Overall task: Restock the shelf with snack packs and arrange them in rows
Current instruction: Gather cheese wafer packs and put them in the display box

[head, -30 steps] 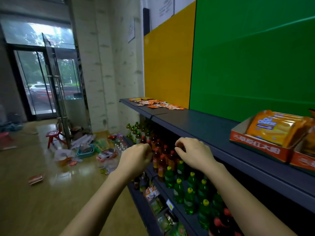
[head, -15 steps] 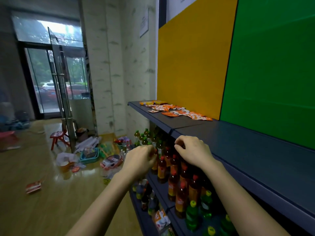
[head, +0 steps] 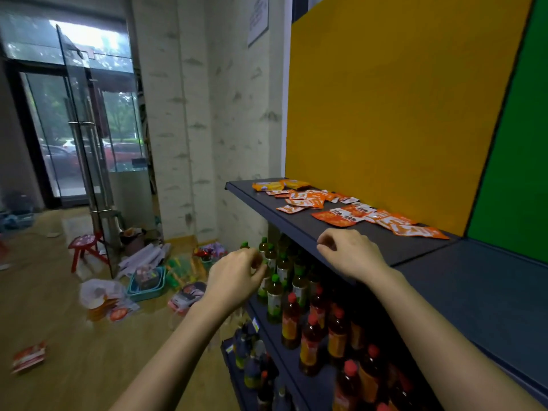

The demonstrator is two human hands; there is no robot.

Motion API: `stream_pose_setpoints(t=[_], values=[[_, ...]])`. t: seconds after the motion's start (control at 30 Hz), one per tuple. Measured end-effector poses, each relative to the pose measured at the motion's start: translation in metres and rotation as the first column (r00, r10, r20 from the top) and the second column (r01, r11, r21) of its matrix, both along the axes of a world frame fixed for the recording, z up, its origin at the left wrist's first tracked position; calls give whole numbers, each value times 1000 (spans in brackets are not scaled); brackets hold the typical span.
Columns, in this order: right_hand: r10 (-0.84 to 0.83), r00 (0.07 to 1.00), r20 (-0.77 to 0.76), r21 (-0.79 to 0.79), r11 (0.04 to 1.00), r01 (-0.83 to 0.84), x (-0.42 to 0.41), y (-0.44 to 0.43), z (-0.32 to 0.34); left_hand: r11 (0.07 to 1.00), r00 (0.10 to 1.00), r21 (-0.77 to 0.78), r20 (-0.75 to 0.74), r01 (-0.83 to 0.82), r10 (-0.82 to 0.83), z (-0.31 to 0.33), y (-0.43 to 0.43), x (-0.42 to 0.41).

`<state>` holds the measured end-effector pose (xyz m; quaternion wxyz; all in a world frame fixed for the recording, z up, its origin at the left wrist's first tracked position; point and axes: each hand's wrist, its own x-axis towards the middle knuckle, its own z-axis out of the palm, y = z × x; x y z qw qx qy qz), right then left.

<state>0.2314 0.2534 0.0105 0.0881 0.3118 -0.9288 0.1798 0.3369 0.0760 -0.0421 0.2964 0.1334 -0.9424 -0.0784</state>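
Backing: yellow panel (head: 400, 114) behind the left bay, green panel (head: 516, 158) behind the right. Top shelf (head: 480, 292) is dark blue and runs away from the camera toward its far left end; the near stretch is bare. Floor (head: 74, 351) to the left carries loose stock and wrappers around a teal basket (head: 148, 280) and a red stool (head: 84, 247), with one red pack (head: 29, 355) lying apart. The tier below holds bottles (head: 296, 307) in rows, green caps farther away and red caps nearer. Snack packs (head: 335, 218) lie flat on the top shelf in a loose, overlapping strip, not in rows. The strip's long axis runs along the yellow panel from the far end, where two yellow packs (head: 281, 185) sit, back toward the panel joint. Right hand (head: 353, 256) hovers over the shelf's front edge with fingers loosely curled and nothing in them. Left hand (head: 234, 277) hangs lower, off the shelf and in front of the green-capped bottles. Its fingers are also loosely curled and nothing shows in it, though its palm faces away. Key relation: the packs lie ahead of the right hand and deeper toward the panel, the nearest orange one near its knuckles. The right hand is the nearer one; the left would have to rise over the edge. Judgement: arranging not yet begun, and a forward reach with the right is the likely next move.
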Motion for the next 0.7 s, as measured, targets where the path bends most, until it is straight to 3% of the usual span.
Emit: stream_pose_setpoints(t=[0.17,0.4,0.7], values=[[-47,999,8,-29,998,47,-58,-77,-4,996,1000,82,-26,15,-13,3,-89,-55],[-148,988,39,-103,983,151,-129,-177,8,997,998,55,36,58,-60,21,-220,-129],[-243,970,21,-47,969,243,-231,-255,11,975,990,199,70,103,-119,23,-319,-245]])
